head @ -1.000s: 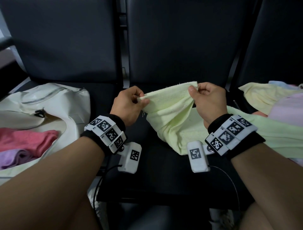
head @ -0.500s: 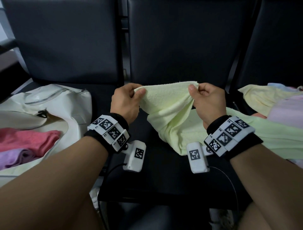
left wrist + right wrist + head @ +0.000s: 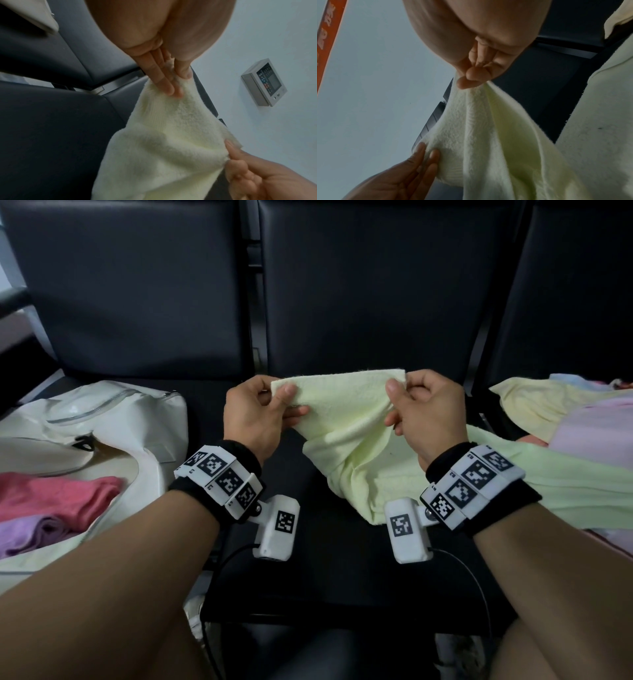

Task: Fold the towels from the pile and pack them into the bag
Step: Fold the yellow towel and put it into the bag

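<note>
Left hand (image 3: 255, 414) shifted outward, fluffy towel (image 3: 346, 419) stretched

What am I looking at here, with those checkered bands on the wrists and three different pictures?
No machine here: a person works with bare hands, wearing black wristbands with white checkered marker blocks and small white wrist cameras. The wide picture comes from a camera on the head; the other two look along each hand from the wrists. The left hand and right hand each pinch the top edge of a pale yellow-green terry towel, whose lower part lies on a black padded seat. At left an open white bag holds a pink towel and a purple towel. At right lies a pile of pastel towels.
</note>
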Available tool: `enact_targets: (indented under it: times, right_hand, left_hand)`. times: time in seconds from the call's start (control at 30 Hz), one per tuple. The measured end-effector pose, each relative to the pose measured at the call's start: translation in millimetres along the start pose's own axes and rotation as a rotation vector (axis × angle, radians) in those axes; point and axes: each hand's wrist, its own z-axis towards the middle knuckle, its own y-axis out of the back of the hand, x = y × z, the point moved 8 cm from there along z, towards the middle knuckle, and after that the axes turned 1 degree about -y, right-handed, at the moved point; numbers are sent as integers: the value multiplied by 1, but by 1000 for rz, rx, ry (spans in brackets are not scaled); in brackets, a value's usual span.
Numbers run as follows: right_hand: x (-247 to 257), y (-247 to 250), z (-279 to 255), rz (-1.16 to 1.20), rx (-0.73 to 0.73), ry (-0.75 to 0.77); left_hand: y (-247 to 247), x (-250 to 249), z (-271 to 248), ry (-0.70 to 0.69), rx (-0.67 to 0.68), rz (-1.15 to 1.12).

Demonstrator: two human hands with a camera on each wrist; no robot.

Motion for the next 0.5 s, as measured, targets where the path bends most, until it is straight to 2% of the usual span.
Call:
enact_targets:
  times: [0.23, 0.5]
  right_hand:
    - [4, 2, -3, 85, -17, -12]
    - [10, 2, -6, 117, 2, -9]
  left_hand:
    - [-1, -5, -1, -40, 40, -1]
    - [-1, -16, -5, -74, -9, 54]
